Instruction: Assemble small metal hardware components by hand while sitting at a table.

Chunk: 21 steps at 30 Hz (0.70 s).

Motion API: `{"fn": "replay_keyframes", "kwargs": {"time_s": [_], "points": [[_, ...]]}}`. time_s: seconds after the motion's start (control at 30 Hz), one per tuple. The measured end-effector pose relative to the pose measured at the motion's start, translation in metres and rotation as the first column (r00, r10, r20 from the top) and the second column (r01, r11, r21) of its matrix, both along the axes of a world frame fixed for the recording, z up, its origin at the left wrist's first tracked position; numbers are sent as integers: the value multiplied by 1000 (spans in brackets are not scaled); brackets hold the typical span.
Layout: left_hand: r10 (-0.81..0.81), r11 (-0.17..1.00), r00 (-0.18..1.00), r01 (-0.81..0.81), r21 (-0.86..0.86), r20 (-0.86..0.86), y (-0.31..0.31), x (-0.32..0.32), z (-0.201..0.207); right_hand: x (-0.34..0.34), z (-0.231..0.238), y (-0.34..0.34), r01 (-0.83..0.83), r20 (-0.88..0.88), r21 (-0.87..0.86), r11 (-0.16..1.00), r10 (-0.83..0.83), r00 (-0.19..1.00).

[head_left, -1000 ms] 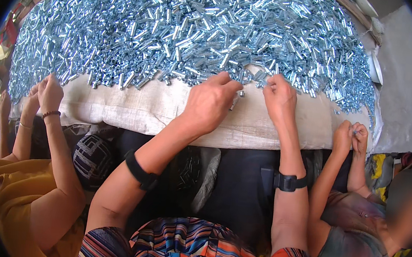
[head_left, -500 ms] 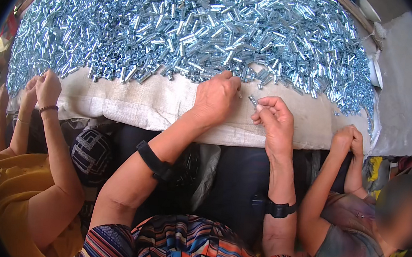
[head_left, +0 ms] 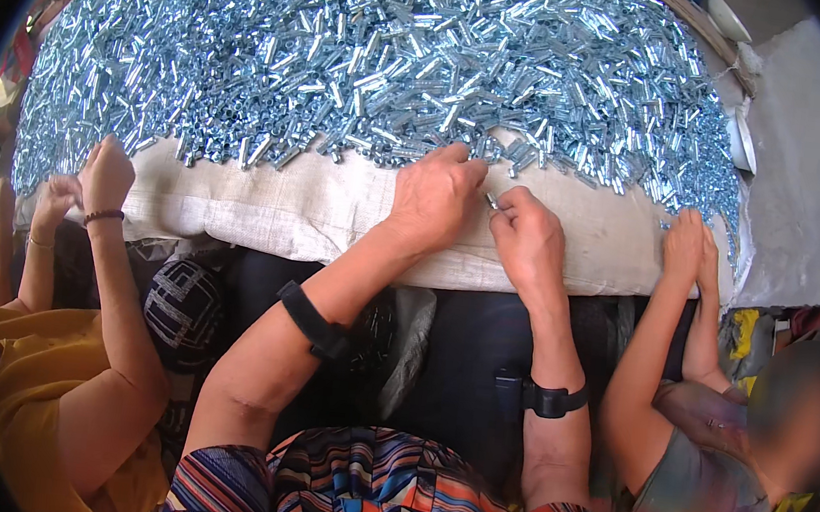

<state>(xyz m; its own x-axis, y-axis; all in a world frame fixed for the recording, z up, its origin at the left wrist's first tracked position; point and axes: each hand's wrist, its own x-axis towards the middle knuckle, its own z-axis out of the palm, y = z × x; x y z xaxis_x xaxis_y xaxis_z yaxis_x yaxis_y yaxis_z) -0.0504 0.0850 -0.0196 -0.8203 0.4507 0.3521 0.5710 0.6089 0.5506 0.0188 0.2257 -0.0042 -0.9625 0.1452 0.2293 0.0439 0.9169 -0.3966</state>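
At the near edge of a pile of small shiny metal tubes (head_left: 400, 65), my left hand (head_left: 436, 194) is closed, knuckles up. What its fingers hold, if anything, is hidden. Just right of it, my right hand (head_left: 530, 237) pinches a small metal fastener (head_left: 493, 202) between thumb and fingers. The fastener's free end points toward my left hand, with a small gap between. Both hands are over the pale woven cloth (head_left: 307, 190) that borders the pile.
To the left, a person in a yellow top (head_left: 69, 360) has both hands at the cloth's edge. At the right, another person's hands (head_left: 691, 246) meet close to the pile. A white bowl (head_left: 745, 143) sits by the right rim. Beneath the cloth is a dark patterned bundle (head_left: 183, 302).
My right hand has turned knuckles up and come slightly left with the fastener. My left hand has shifted slightly right. The right person's hands have moved up toward the pile.
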Motion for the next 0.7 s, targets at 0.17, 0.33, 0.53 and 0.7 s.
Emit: {"fn": "replay_keyframes", "kwargs": {"time_s": [0.17,0.33,0.53,0.7], "points": [[-55,956,991,17,294,123,-30,4,15,17,13,-5,2,37,-892,452,68,997],[-454,677,680,-157,719,576,-50,26,27,27,28,-25,-1,40,-976,218,186,982],[-497,649,597,-226,726,630,-65,48,22,33,23,-40,-34,14,-975,218,216,976],[-557,569,546,-297,767,626,-68,54,19,35,17,-37,-97,-88,-989,115,75,993]]}}
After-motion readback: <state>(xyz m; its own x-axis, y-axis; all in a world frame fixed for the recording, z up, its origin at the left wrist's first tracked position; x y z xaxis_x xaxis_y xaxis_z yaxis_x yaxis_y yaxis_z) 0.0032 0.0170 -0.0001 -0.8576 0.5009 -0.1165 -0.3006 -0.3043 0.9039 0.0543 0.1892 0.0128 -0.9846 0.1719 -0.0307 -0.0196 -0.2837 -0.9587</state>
